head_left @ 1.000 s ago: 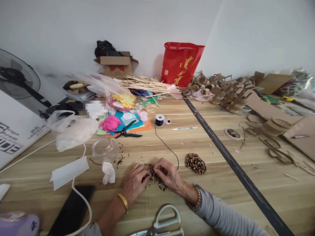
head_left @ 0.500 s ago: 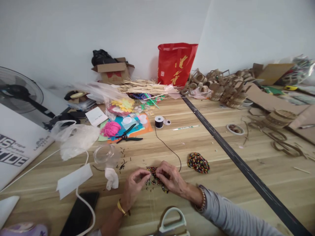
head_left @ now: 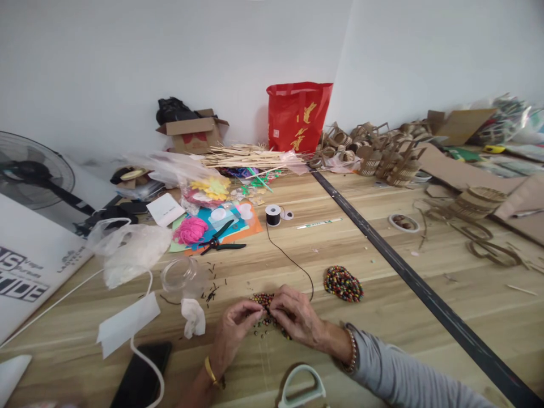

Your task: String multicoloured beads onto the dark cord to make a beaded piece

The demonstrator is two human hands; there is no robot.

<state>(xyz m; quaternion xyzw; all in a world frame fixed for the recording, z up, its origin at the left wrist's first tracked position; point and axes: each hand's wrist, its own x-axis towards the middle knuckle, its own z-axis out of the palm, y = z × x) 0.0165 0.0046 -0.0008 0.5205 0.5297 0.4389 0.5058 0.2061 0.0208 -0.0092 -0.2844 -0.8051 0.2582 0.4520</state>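
Both of my hands meet over a small piece of multicoloured beadwork [head_left: 262,298] on the wooden table [head_left: 382,317]. My left hand [head_left: 234,330], with a gold bangle at the wrist, pinches at the beadwork's near edge. My right hand [head_left: 296,315], with a bead bracelet and a grey sleeve, is closed over its right side. A black cord [head_left: 289,258] runs from under my right hand up to a black spool [head_left: 272,215]. A finished oval beaded mat [head_left: 343,283] lies just right of my hands. A few loose beads lie scattered under my hands.
Left of my hands are a crumpled tissue [head_left: 193,316], a clear jar [head_left: 182,274], a plastic bag [head_left: 130,249], a white cable and a black phone [head_left: 142,375]. Pliers [head_left: 219,242] and pink yarn [head_left: 189,230] lie on coloured sheets. A red bag [head_left: 297,115] and cardboard pieces stand behind. A scissor handle [head_left: 302,387] sits near me.
My left hand has risen from lying over the beadwork into a pinch at its edge. The view has tilted up a little; the hands stay at the same spot.
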